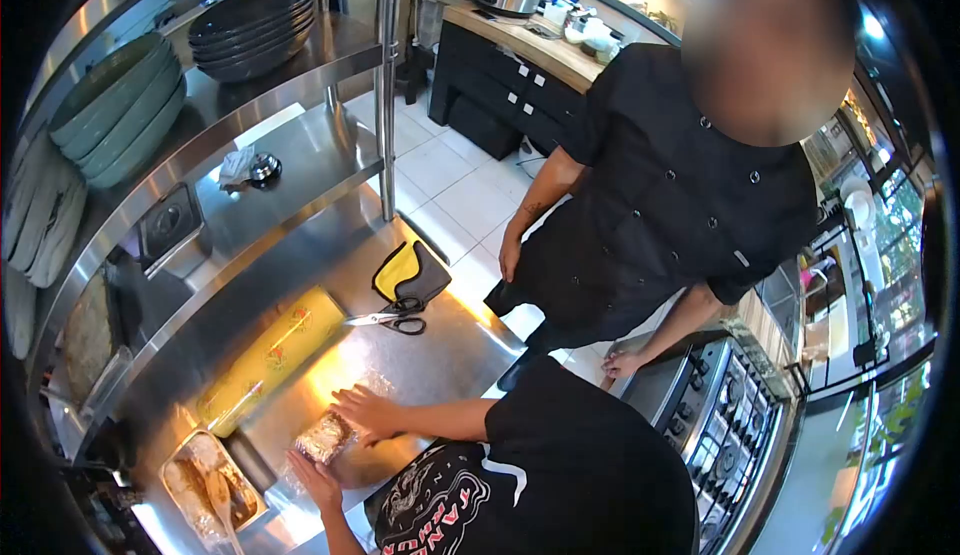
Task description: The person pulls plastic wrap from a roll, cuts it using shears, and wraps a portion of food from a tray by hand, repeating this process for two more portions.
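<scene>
A small bundle in clear plastic wrap (324,439) lies on the steel counter between my hands. My right hand (368,414) rests at its upper right side, fingers stretched out. Along the bundle's lower left edge, my left hand (317,479) is held flat with the fingers extended. Loose clear film (376,385) spreads beside my right hand. Above it are a yellow patterned roll (272,357) and black-handled scissors (392,320). Below left stands a metal tray (257,503) of brown food with a spatula (219,495) in it.
A yellow and black cloth (410,273) lies at the counter's far end. Steel shelves (290,217) with stacked bowls (125,110) and a bell (265,167) rise over the counter. Another person in black (660,195) stands close by, near a gas stove (735,405).
</scene>
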Motion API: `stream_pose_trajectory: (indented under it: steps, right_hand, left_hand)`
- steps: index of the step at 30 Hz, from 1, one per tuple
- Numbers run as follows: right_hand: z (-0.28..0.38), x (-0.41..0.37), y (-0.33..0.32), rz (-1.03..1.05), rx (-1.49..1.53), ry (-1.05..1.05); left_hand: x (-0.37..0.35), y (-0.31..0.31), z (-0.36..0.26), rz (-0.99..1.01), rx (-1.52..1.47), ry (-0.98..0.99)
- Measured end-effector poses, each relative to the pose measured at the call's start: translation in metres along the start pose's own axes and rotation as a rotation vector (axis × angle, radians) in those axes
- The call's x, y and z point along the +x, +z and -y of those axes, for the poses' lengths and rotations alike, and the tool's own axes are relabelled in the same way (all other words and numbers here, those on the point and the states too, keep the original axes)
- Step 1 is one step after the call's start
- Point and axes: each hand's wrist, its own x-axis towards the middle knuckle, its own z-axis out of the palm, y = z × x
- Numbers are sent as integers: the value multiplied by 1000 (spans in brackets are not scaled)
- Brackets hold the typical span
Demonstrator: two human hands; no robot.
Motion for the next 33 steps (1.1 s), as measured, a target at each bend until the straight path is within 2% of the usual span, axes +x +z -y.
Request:
stream_pose_trajectory:
  steps: [1, 3, 4, 5, 6, 7, 8, 9, 10, 11, 13, 14, 16, 18, 19, 21, 23, 25, 26, 28, 31, 33]
  right_hand:
    - [-8, -1, 14, -3, 2, 3]
    - [-35, -1, 68, -238, 50, -96]
    - [-39, -3, 70, -226, -15, -84]
    - [-47, -4, 76, -201, -62, -90]
    - [-51, -5, 103, -313, -30, 11]
    - [-58, -2, 109, -302, 30, -3]
    - [-66, 2, 119, -291, 90, -17]
    - [-32, -9, 52, -143, 12, 126]
    - [-36, -9, 59, -189, -293, 55]
    - [-32, -11, 43, -93, -157, 83]
    - [-34, -8, 43, -131, -186, 175]
    - [-35, -3, 46, -126, -180, 155]
    - [-38, 1, 50, -282, -70, 400]
    - [-38, 7, 47, -252, -59, 426]
    - [-39, 12, 45, -236, -46, 462]
    - [-53, 20, 46, -181, -49, 495]
    - [-56, 17, 42, -118, -51, 533]
    - [-57, 13, 35, -269, -171, 493]
    - [-61, 12, 29, -267, -171, 495]
    - [-68, 17, 14, -91, 439, 542]
    - [-7, 34, -41, -139, 561, 491]
    - [23, 59, -37, -187, 568, 429]
  left_hand:
    - [2, 3, 6, 2, 2, 4]
    - [-4, 5, 21, 168, 112, -36]
    - [1, 2, 15, 234, 126, -132]
    - [0, 3, 27, 242, 120, -37]
    - [-6, 9, 36, 212, 178, 19]
    - [-2, -1, 25, 254, 134, -64]
    - [-1, -11, 22, 218, 120, -23]
    - [1, -15, 22, 215, 117, -2]
    - [4, -24, 19, 237, 85, 11]
    - [2, -23, 28, 190, 44, 60]
    - [5, -40, 17, 184, -20, 6]
    - [5, -50, 9, 167, -59, -2]
    - [15, -60, -16, 191, -168, 51]
    - [28, -45, -37, 231, 5, 339]
    - [33, -37, -43, 230, 5, 340]
    - [44, -22, -49, 162, 100, 510]
    - [48, -17, -44, 174, 129, 537]
    - [51, -12, -40, 187, 158, 562]
    - [51, -11, -37, 185, 159, 576]
    - [51, -12, -34, 180, 159, 586]
    - [52, -15, -37, 218, 142, 585]
    - [51, -8, -36, 81, 101, 598]
